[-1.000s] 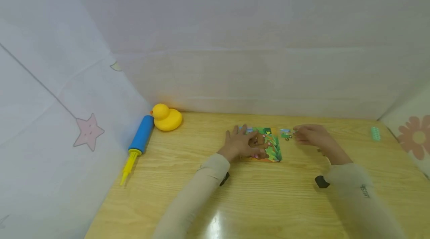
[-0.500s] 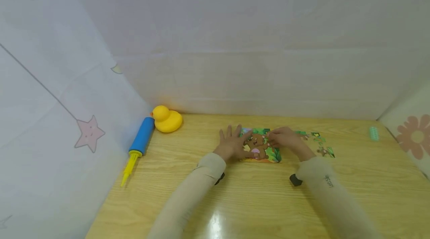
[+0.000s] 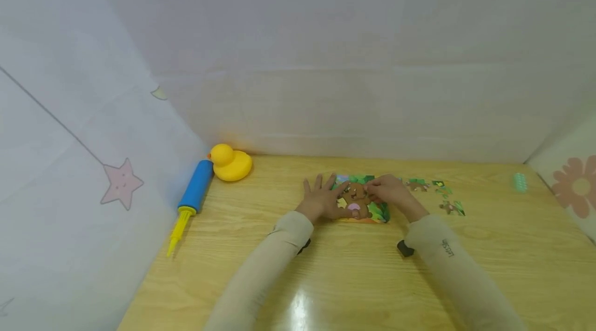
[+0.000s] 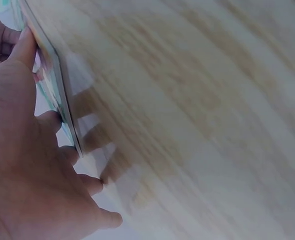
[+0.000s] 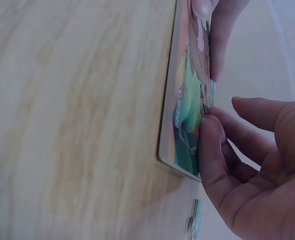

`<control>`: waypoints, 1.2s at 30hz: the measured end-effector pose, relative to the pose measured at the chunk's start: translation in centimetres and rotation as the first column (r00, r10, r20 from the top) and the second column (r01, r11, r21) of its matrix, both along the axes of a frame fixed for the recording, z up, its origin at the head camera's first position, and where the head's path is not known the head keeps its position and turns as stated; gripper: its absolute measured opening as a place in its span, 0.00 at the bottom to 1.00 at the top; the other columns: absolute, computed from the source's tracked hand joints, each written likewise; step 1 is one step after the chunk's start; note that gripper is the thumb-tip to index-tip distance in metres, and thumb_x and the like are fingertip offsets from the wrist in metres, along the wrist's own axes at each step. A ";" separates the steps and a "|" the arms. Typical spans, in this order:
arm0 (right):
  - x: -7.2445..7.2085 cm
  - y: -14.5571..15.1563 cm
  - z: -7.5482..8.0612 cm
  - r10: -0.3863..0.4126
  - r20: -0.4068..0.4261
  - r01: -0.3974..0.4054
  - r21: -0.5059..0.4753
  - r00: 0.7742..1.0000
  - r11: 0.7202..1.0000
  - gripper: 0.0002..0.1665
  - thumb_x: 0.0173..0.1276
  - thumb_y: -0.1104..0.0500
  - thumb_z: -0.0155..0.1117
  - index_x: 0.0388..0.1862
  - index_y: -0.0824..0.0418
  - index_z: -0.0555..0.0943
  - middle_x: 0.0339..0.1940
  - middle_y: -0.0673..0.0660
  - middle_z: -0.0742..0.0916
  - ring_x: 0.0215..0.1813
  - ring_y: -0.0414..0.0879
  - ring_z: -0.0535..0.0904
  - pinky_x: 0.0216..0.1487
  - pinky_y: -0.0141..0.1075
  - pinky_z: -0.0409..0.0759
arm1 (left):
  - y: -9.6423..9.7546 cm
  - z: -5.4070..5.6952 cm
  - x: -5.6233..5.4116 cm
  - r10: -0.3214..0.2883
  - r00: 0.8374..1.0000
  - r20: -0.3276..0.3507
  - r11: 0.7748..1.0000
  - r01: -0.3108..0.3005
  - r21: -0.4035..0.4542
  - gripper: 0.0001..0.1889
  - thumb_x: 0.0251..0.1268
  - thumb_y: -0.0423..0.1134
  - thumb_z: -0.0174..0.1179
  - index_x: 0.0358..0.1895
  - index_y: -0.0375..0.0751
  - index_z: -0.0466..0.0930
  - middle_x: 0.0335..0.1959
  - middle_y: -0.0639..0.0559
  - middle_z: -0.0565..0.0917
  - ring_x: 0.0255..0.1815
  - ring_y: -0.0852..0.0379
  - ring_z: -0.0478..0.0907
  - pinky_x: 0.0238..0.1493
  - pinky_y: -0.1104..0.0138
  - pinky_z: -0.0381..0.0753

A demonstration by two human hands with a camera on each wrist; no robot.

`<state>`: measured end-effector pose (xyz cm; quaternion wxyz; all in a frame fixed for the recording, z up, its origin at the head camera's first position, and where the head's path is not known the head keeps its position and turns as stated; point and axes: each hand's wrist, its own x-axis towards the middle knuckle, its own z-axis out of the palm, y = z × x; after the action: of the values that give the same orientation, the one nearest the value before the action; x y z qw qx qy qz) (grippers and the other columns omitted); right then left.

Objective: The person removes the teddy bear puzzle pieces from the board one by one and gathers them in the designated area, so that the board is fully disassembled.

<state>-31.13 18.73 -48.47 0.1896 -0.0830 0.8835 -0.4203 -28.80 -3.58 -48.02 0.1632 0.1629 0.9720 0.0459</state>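
My left grip [image 3: 324,202], splayed and empty, is bracing the puzzle board [image 3: 382,213] beneath it. My right grip [image 3: 391,192] is tightly pinching an apparent puzzle piece [image 5: 206,109] against that board; I'm favoring aligning before pressing.

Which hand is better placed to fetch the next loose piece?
Probably the right hand: it is nearer the loose pieces, while the left hand is spread over the puzzle.

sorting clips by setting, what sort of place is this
Probably a children's play corner, perhaps a staged one: the cartoon-printed backdrop, the toy duck and the puzzle suggest it.
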 end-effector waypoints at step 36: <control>0.5 -0.1 -0.5 -0.045 -0.029 0.040 -0.152 0.999 0.988 0.13 0.76 0.59 0.60 0.53 0.66 0.79 0.53 0.68 0.86 0.43 0.51 0.88 0.43 0.42 0.89 | 0.4 0.7 0.5 0.040 0.999 0.023 0.998 -0.038 -0.051 0.50 0.58 0.83 0.47 0.82 0.74 0.41 0.86 0.56 0.39 0.86 0.40 0.36 0.77 0.30 0.43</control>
<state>-30.65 18.58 -48.97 0.1593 -0.0852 0.8535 -0.4888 -28.32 -3.15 -47.32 0.1780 0.1391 0.9738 0.0263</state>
